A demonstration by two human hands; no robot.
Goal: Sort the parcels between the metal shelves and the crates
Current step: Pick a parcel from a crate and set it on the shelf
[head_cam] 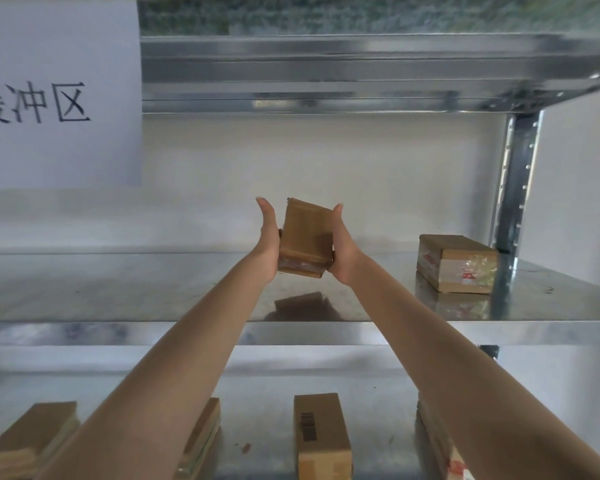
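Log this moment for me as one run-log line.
held: small brown taped cardboard parcel, gripped between left hand and right hand | position: clear above middle metal shelf | nearby: larger brown taped box on shelf's right end

Single head-worn view — faces straight into metal shelves (326,332), close, wide-angle.
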